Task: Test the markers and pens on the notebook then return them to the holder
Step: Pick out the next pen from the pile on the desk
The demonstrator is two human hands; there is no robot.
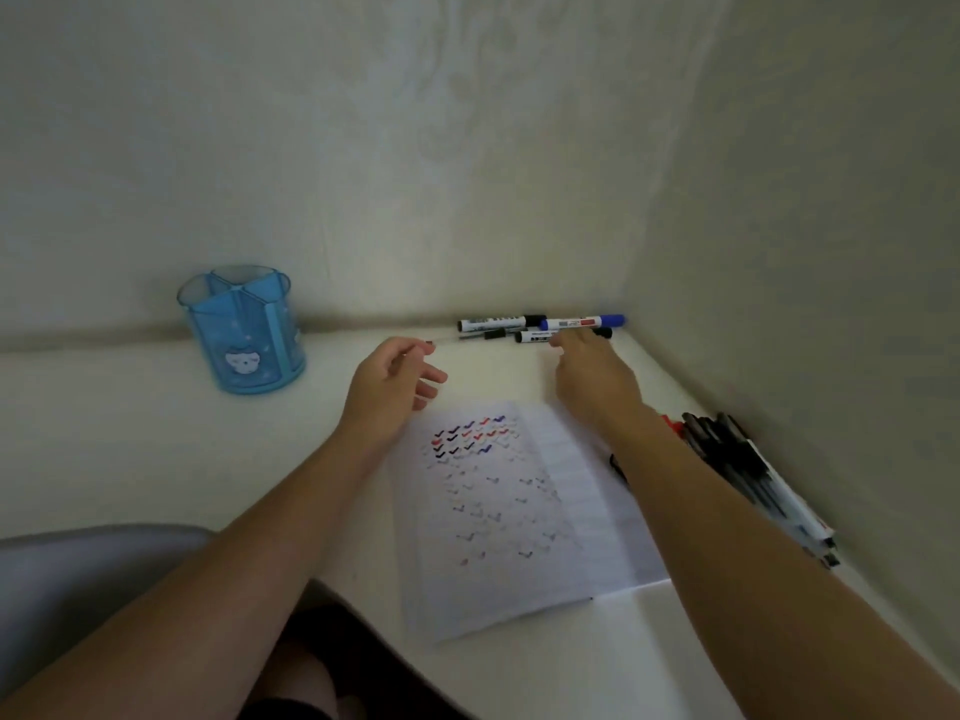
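On the desk (130, 433), beyond the notebook (493, 511), markers (524, 324) lie crosswise along the wall. The right hand (592, 376) reaches them, grip unclear. The left hand (395, 376) pinches a thin pen (470, 337), with the holder (244, 335) leftward.

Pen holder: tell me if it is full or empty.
Empty as far as shows: the holder stands upright and no pen sticks out above its rim.
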